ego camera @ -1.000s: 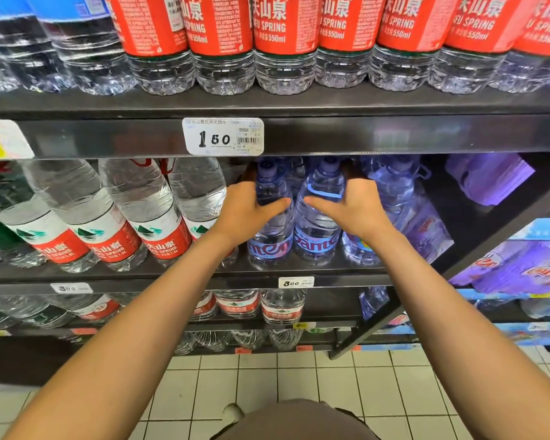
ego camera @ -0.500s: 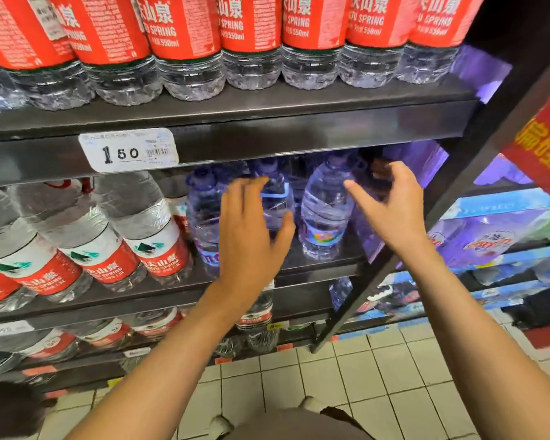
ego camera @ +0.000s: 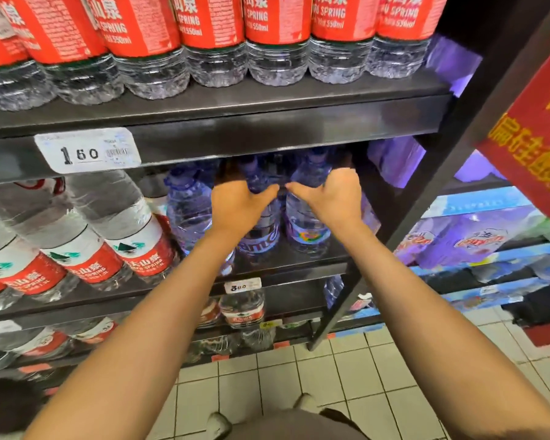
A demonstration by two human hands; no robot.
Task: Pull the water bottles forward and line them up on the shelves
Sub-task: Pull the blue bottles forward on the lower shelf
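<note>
Gripping two blue-tinted bottles – left hand point(ego camera: 237, 206) one point(ego camera: 261, 239), right hand point(ego camera: 332, 198) other point(ego camera: 305, 230).

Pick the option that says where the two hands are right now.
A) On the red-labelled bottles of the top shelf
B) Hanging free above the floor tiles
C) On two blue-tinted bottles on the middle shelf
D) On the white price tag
C: the left hand and the right hand each grip the shoulder of a blue-tinted bottle on the middle shelf.

top shelf point(ego camera: 267, 106): red-label bottles point(ego camera: 210, 36) | middle shelf point(ego camera: 286, 265): blue bottles point(ego camera: 191, 217)
</note>
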